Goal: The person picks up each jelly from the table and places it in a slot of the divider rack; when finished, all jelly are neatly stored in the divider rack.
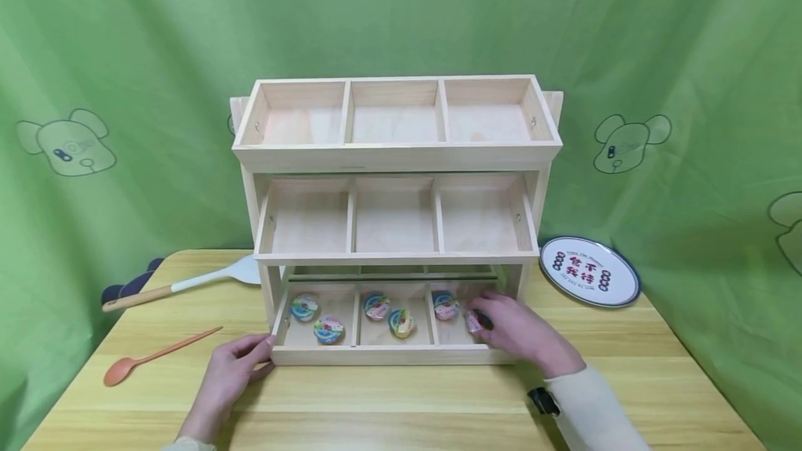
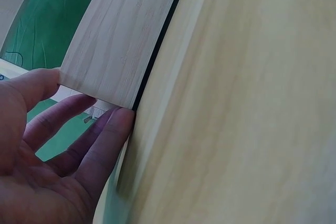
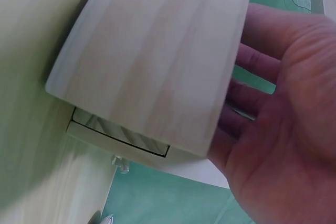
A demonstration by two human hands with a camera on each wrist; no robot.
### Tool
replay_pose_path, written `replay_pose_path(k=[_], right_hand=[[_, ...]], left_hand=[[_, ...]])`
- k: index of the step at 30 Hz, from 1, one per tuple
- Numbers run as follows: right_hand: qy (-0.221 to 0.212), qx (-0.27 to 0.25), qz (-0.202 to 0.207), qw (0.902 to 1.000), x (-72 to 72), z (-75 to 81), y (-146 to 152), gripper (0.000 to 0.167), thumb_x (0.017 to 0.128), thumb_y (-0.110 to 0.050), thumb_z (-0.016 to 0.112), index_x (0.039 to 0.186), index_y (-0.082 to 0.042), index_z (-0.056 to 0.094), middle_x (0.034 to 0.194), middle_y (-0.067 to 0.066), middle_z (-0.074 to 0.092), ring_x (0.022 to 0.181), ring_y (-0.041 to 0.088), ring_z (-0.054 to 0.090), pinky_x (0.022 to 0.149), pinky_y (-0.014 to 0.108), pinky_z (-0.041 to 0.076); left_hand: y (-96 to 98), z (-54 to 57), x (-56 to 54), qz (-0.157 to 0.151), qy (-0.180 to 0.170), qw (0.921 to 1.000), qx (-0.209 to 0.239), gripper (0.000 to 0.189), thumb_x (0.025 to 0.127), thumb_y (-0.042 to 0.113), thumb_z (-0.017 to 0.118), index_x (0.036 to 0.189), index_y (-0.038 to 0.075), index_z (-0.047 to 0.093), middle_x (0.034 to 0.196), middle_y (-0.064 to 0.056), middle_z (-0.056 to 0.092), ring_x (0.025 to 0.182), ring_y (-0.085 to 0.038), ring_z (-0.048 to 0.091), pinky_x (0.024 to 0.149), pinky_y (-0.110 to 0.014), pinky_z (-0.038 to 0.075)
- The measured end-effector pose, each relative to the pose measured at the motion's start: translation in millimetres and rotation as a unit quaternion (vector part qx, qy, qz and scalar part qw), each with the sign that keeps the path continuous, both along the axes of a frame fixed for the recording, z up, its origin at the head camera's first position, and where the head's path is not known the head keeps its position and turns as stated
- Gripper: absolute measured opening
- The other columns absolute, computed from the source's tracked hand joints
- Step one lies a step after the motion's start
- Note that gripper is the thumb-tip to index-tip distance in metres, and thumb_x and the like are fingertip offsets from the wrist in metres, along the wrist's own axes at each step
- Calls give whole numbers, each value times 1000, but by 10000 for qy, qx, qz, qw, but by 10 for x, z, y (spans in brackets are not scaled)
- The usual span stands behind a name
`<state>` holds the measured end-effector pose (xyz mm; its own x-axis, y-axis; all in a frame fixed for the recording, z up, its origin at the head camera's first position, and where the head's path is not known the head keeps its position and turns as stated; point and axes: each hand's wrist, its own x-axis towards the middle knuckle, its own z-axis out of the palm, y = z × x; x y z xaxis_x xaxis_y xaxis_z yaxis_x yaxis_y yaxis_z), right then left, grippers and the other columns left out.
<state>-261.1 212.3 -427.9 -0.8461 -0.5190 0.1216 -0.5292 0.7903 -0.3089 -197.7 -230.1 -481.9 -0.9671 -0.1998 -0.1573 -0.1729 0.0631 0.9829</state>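
A three-tier wooden rack (image 1: 401, 159) stands upright on the table. Its bottom tray (image 1: 401, 355) has three compartments holding small round jelly cups with colourful lids: a cup (image 1: 328, 330) and another on the left, a cup (image 1: 402, 323) and another in the middle, a cup (image 1: 446, 305) at the right. My right hand (image 1: 516, 329) reaches over the tray's front wall into the right compartment, fingers around a pink-lidded jelly cup (image 1: 474, 322). In the right wrist view the front board hides my fingertips. My left hand (image 2: 63, 145) grips the tray's left front corner, thumb at the top edge and fingers lower down.
The middle tier (image 1: 395, 258) and top tier (image 1: 395, 158) overhang the bottom tray. To the left lie a white-headed spatula (image 1: 207, 278) and an orange spoon (image 1: 144, 360). An oval plate (image 1: 589, 271) with red characters lies at the right, near the green curtain (image 1: 401, 12).
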Motion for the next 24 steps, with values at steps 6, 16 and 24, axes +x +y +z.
replay_pose_path(k=[6,16,24], right_hand=[[19,81,-35,10000,-1,-10,-14,39,77,-6,79,113,0,67,109,14,64,94,30,62,83,46,59],[80,109,-11,9999,-2,-23,-2,36,78,-10,80,110,-2,67,106,10,65,93,28,61,82,45,59],[99,-326,-221,9992,186,84,112,32,90,-20,72,117,-4,66,120,16,63,108,35,59,96,55,52]], left_hand=[[-1,1,-1,-18,-29,10000,-20,37,95,10,67,123,-13,59,126,-27,57,99,-22,64,86,-31,59],[11,4,0,-48,16,10000,-34,38,95,11,66,123,-13,59,127,-28,57,100,-24,64,86,-31,59],[-2,26,-17,-82,62,9999,-101,37,95,11,66,123,-13,60,125,-27,58,99,-23,65,86,-31,59]])
